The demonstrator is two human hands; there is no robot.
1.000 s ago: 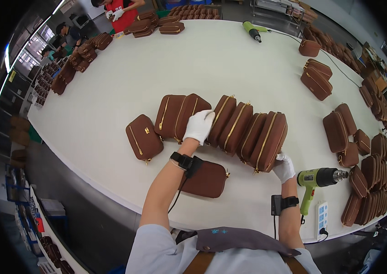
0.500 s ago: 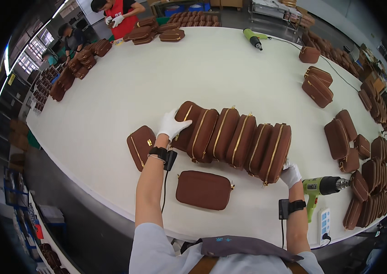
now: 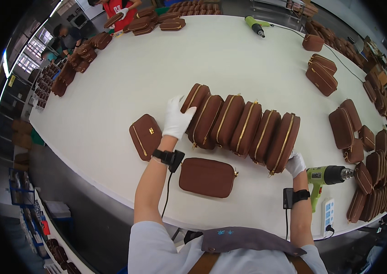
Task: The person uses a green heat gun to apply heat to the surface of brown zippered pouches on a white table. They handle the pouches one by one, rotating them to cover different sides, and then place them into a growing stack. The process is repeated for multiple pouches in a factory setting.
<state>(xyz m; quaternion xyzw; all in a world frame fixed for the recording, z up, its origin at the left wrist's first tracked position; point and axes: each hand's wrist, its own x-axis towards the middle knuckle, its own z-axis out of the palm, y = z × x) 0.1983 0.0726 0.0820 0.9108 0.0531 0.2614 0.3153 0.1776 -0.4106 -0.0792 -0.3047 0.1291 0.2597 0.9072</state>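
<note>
Several brown zip bags stand on edge in a tight row, gold zippers upward. My left hand point(image 3: 178, 118), in a white glove, grips the leftmost zip bag point(image 3: 196, 98), its thumb reaching over the near side. At the other end my right hand point(image 3: 296, 164), also gloved, presses on the rightmost zip bag point(image 3: 283, 144); its fingers are partly hidden behind that bag. The row is held between both hands. In front of it a brown bag point(image 3: 206, 177) lies flat with a plain face up. Another flat bag point(image 3: 146, 137) with a small gold clasp lies left of my left wrist.
A green heat gun point(image 3: 323, 176) and a white power strip point(image 3: 327, 214) lie right of my right hand. More bags point(image 3: 376, 182) crowd the white table's right edge. A second heat gun point(image 3: 256, 26) lies at the far side. Co-workers point(image 3: 119, 13) stand beyond piled bags.
The leftmost bag, tilted before, now stands straighter against the row under my left hand. The view has shifted slightly. The co-worker in red now holds a bag out to one side.
</note>
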